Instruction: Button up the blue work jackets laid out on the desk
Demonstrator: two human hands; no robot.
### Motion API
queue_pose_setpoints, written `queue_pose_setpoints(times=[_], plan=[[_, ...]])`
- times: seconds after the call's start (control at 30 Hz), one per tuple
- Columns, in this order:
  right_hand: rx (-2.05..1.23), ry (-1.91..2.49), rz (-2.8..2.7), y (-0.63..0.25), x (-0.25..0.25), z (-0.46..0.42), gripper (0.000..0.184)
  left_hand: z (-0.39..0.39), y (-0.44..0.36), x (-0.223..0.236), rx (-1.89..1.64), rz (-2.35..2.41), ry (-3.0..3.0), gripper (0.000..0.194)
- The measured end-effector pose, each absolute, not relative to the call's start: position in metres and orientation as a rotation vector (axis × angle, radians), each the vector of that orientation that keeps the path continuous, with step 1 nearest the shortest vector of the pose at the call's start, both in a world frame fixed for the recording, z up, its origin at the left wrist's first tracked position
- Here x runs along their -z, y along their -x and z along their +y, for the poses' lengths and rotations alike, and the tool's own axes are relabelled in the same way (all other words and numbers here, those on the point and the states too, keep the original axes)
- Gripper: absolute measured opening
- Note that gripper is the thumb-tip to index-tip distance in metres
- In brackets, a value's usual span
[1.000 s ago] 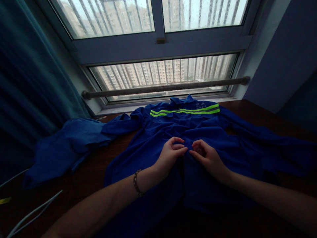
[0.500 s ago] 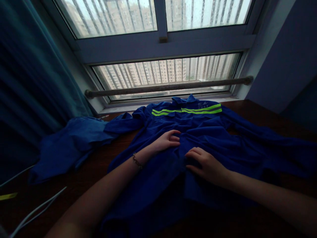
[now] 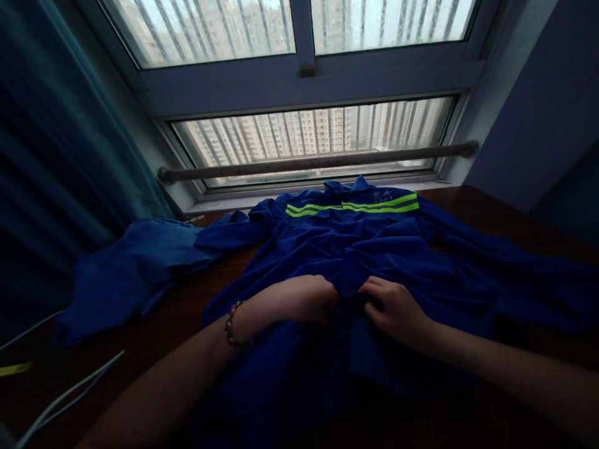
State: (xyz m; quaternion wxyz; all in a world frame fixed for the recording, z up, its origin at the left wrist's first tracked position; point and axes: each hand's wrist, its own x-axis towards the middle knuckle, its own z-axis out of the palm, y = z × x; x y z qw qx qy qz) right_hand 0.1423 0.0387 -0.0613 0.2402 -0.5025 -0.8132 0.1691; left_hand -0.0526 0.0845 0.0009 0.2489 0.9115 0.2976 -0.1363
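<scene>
Draws left hand (image 3: 306, 300) back from window-side edge of worktop (image 3: 472, 202), with grip curled over blue jacket (image 3: 388, 249); keeps right hand (image 3: 397, 310) partly closed; cannot tell either hold.

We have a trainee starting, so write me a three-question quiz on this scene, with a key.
1. Which hand has a bracelet at its wrist?
2. True or false: the right hand is nearer the window than the stripes on the blue garment are.
3. Multiple choice: what colour stands out in those stripes?
A) red
B) bright green
C) orange

Key:
1. The left hand.
2. False; the stripes are nearer the window.
3. B
</scene>
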Motion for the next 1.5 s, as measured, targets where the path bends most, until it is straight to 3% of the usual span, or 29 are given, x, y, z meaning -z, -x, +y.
queue_pose_setpoints(times=[0.07,0.23,0.43,0.6,0.77,0.87,0.97,1.2,1.5], plan=[[-0.537,1.427,-2.118,-0.142,0.061,0.040,0.011,0.089,0.053,0.004,0.455,0.835,-2.373,0.005],[-0.700,1.374,-1.999,-0.141,0.062,0.041,0.017,0.097,0.051,0.015,0.360,0.961,-2.210,0.013],[-1.165,1.271,-1.565,-0.141,0.064,0.046,0.015,0.099,0.056,0.012,0.239,1.068,-2.583,0.028],[-1.493,1.215,-1.059,-0.143,0.061,0.051,0.026,0.108,0.069,0.005,0.357,0.837,-2.377,0.012],[-1.569,1.133,-0.953,-0.142,0.060,0.052,0.037,0.107,0.064,0.004,0.207,0.919,-2.332,0.025],[-1.580,1.132,-0.970,-0.143,0.065,0.053,0.043,0.098,0.052,0.011,0.021,0.940,-2.435,0.017],[-1.592,1.143,-0.973,-0.144,0.069,0.056,0.046,0.089,0.041,0.020,0.053,0.929,-2.488,0.015],[-1.675,1.073,-0.897,-0.143,0.063,0.053,0.035,0.083,0.037,0.018,0.097,0.922,-2.508,0.007],[-1.659,1.089,-0.921,-0.144,0.056,0.049,0.033,0.085,0.037,0.009,-0.204,0.855,-2.106,0.011]])
